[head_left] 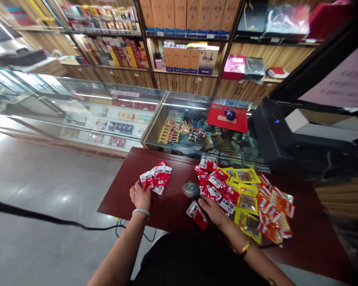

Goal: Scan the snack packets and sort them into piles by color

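Note:
My left hand point(140, 196) is closed on the near edge of a red-and-white snack packet point(147, 181), at the left of the brown tabletop point(170, 212). That packet touches a small pile of similar packets point(162, 177). My right hand point(213, 210) is wrapped round the handle of a barcode scanner point(191, 190), whose grey head points left and shows a small blue light. Under and beyond the scanner lies a larger heap of red-and-white packets point(215, 178). Yellow packets point(247, 201) and orange packets point(275, 210) lie to the right of it.
A glass display case point(179, 139) stands behind the tabletop, with a red mat point(217, 123) and a computer mouse point(230, 114) on it. At right is a dark machine point(274, 139) bearing an open white box point(322, 125). Boxed goods fill the back shelves. A black cable point(77, 225) hangs at left.

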The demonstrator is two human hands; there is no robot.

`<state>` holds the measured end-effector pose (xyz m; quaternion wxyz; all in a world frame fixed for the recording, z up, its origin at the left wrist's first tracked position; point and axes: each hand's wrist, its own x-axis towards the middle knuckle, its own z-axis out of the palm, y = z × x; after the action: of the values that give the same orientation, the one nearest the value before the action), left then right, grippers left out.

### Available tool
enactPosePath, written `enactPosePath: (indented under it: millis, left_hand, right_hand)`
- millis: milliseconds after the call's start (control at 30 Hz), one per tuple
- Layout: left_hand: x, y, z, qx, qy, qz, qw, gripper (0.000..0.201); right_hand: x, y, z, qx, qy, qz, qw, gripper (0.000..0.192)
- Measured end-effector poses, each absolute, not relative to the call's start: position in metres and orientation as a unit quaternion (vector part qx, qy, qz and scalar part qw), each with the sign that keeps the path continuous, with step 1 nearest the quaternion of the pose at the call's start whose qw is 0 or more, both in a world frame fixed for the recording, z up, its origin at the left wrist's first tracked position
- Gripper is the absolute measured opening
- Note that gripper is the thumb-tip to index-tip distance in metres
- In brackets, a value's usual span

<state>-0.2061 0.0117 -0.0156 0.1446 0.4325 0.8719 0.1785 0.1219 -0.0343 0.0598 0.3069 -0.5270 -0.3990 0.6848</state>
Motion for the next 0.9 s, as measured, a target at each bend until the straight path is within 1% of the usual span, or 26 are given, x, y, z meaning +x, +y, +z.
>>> enactPosePath:
  millis: [33, 67, 100, 167, 200, 233, 300, 367, 433, 567, 700, 767, 867, 900]
  left_hand:
    - [-0.193, 0.015, -0.012, 0.461, 0.863, 0.174, 0.114, 0.059]
    - [-0.178, 0.017, -0.010, 0.499, 0.842, 0.174, 0.110, 0.055]
    - [-0.161, 0.019, -0.008, 0.549, 0.808, 0.170, 0.133, 0.047]
    - [-0.123, 0.021, -0.008, 0.661, 0.697, 0.145, 0.236, 0.029]
    - [-0.103, 0.021, -0.010, 0.700, 0.641, 0.131, 0.286, 0.023]
    - [-0.085, 0.021, -0.012, 0.729, 0.592, 0.114, 0.325, 0.022]
    - [-0.051, 0.019, -0.016, 0.756, 0.545, 0.077, 0.355, 0.030]
    - [-0.025, 0.017, -0.019, 0.767, 0.541, 0.043, 0.342, 0.040]
    - [-0.008, 0.018, -0.020, 0.777, 0.544, 0.014, 0.316, 0.041]
    - [0.000, 0.022, -0.017, 0.780, 0.542, -0.032, 0.311, 0.035]
    - [-0.015, 0.023, -0.017, 0.732, 0.584, -0.042, 0.347, 0.039]
    - [-0.028, 0.023, -0.020, 0.703, 0.599, -0.016, 0.384, 0.035]
    - [-0.053, 0.023, -0.029, 0.637, 0.605, 0.048, 0.474, 0.020]
    - [-0.062, 0.022, -0.032, 0.607, 0.609, 0.073, 0.505, 0.019]
  right_hand:
    - [0.128, -0.035, 0.059, -0.531, -0.371, 0.693, 0.317, 0.044]
    - [0.135, -0.036, 0.058, -0.535, -0.346, 0.697, 0.329, 0.044]
    - [0.142, -0.037, 0.056, -0.539, -0.325, 0.698, 0.342, 0.045]
    - [0.155, -0.039, 0.055, -0.553, -0.290, 0.691, 0.365, 0.047]
    - [0.161, -0.040, 0.055, -0.560, -0.278, 0.685, 0.375, 0.048]
    - [0.167, -0.041, 0.055, -0.565, -0.269, 0.679, 0.385, 0.049]
    - [0.176, -0.043, 0.057, -0.571, -0.252, 0.670, 0.401, 0.048]
    - [0.181, -0.045, 0.059, -0.573, -0.236, 0.669, 0.411, 0.047]
    - [0.185, -0.048, 0.059, -0.573, -0.226, 0.671, 0.414, 0.047]
    - [0.187, -0.053, 0.054, -0.571, -0.224, 0.673, 0.414, 0.046]
    - [0.185, -0.055, 0.047, -0.565, -0.230, 0.678, 0.409, 0.047]
    - [0.182, -0.054, 0.045, -0.569, -0.233, 0.681, 0.398, 0.048]
    - [0.176, -0.052, 0.042, -0.564, -0.254, 0.689, 0.378, 0.048]
    - [0.173, -0.051, 0.042, -0.559, -0.265, 0.692, 0.372, 0.048]
